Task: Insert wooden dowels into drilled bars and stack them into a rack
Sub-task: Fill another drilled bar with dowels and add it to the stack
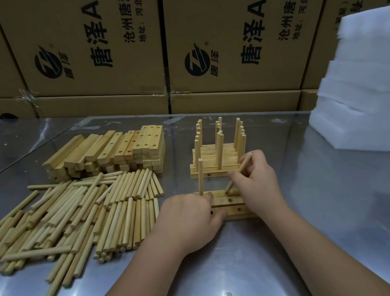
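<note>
- The left hand [190,215] grips the drilled bars [232,203], with 1 upright dowel [201,178] just beyond its fingers.
- The right hand [255,180] pinches a tilted dowel [246,160], its tip at a hole.

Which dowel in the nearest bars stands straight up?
The left dowel, beside the left hand holding the bars; the other dowel leans, gripped by the right hand.
</note>
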